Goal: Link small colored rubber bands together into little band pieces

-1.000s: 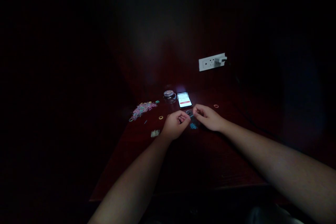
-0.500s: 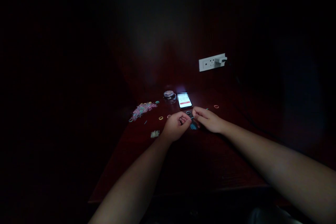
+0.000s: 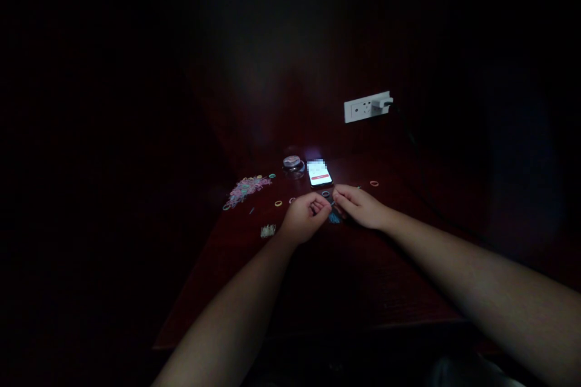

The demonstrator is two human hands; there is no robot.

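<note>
Indoors, very dim. Most likely a home, at a table (image 3: pixel 363 281) against a wall (image 3: pixel 281 112); which room, too dark to tell. Signs: the table is dark red with faint wood grain, a lit smartphone (image 3: pixel 320 175) on it. Wall behind phone also dark reddish. Above and right of phone, on the wall: white socket panel (image 3: pixel 357 110), plug (image 3: pixel 381 103) in it. Just left of phone: small clear lidded jar (image 3: pixel 293 167). Farther left: loose, many-coloured heap of small elastic bands (image 3: pixel 247 190).
</note>
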